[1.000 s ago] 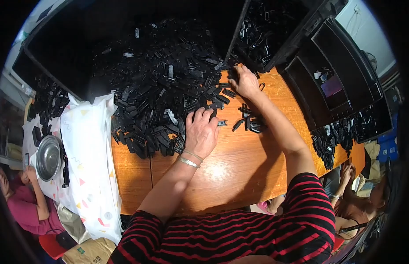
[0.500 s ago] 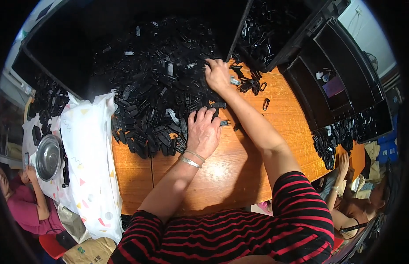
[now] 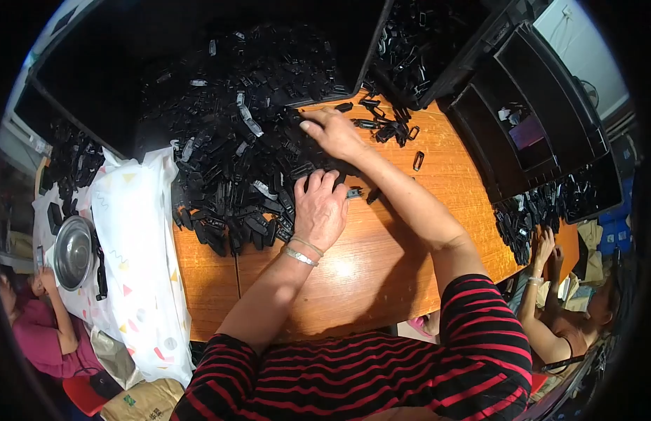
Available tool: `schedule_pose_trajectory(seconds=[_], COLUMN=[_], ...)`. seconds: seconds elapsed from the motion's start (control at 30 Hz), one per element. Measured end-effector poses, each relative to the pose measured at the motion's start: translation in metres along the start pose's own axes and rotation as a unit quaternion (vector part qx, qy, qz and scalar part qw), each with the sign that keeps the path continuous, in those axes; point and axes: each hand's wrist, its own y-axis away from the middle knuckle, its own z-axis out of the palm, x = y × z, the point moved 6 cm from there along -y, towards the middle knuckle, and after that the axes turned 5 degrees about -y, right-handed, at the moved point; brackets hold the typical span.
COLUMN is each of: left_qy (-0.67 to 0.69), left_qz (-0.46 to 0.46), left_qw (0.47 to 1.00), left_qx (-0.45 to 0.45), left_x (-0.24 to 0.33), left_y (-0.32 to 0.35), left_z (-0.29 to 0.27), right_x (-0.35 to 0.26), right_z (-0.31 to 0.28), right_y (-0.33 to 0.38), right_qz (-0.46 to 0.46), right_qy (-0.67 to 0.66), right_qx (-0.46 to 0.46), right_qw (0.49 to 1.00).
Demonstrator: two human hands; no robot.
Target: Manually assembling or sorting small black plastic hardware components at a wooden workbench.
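A large heap of small black plastic buckle-like parts (image 3: 227, 154) spreads over the wooden table, with a few grey or shiny pieces among them. My left hand (image 3: 320, 210) lies palm down at the heap's near right edge. Its fingers are spread, their tips against black parts. Just beyond it, my right hand (image 3: 334, 133) reaches over the heap's right side, thumb apart from the fingers. No part shows in its grasp. A small dark clip (image 3: 354, 192) lies beside my left fingers.
Black bins (image 3: 437, 77) holding more parts stand at the back. Loose parts (image 3: 392, 130) lie right of my right hand. A patterned white sheet (image 3: 132, 245) and a metal bowl (image 3: 74, 252) are at left. People sit at both sides; the right one's hand (image 3: 545, 245) touches another pile.
My right hand has moved left and slightly nearer, from the bin's edge onto the heap. Parts in the heap have shifted. My left hand has barely moved.
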Motion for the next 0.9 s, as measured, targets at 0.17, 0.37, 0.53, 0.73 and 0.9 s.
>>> schedule_pose_trajectory(seconds=[0.17,0.37,0.53,0.73,0.9], left_qy=[-0.008,0.02,0.024,0.018,0.016], left_qz=[-0.01,-0.006,-0.011,-0.005,0.002], left_qw=[1.0,0.999,1.0,1.0,1.0], left_qx=[-0.001,0.025,0.015,0.01,0.007], left_x=[-0.003,-0.001,0.0,0.0,0.007], left_y=[0.002,0.0,-0.001,-0.003,-0.007], left_z=[-0.002,0.0,0.0,0.003,0.006], right_x=[0.036,0.095,0.09,0.074,0.063], right_z=[-0.066,-0.083,-0.087,-0.085,-0.079], right_y=[-0.009,-0.042,-0.042,-0.044,-0.042], right_qz=[0.134,0.214,0.228,0.243,0.217], right_qy=[-0.079,0.039,0.105,0.118,0.119], right_qx=[0.283,0.266,0.263,0.249,0.248], right_qw=[0.946,0.939,0.931,0.93,0.937])
